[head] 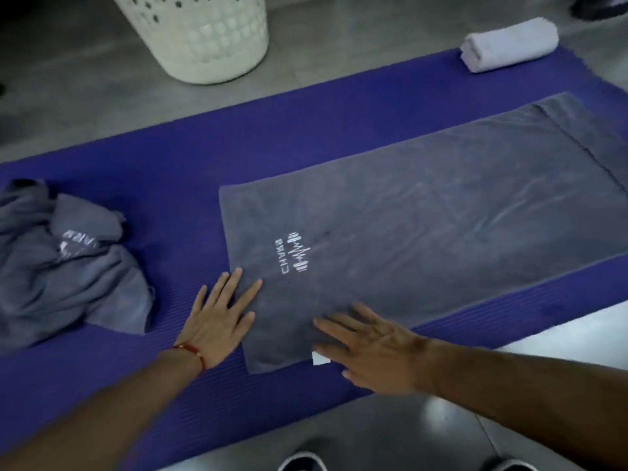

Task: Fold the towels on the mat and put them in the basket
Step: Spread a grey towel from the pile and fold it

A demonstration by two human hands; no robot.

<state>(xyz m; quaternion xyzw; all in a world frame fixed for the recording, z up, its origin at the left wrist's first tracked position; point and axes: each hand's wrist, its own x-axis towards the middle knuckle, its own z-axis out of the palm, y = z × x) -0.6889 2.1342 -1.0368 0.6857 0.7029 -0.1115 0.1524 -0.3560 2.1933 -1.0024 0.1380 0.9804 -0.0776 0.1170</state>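
Left hand (219,319) and right hand (370,348) lie flat, fingers spread, on the near short end of the spread towel (424,226). Its long axis runs away rightward along the mat (170,185); basket (200,35) stands beyond.

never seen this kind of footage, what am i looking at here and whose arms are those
There is no machine here: a person wears a camera on their head, so this single picture looks forward and down at their own arms. The left hand and right hand lie flat with straight fingers on the near end of a grey towel spread on a purple mat; neither grips anything. A second grey towel lies crumpled at the left of the mat, and a folded white towel sits at its far corner. The white basket stands on the floor beyond the mat.
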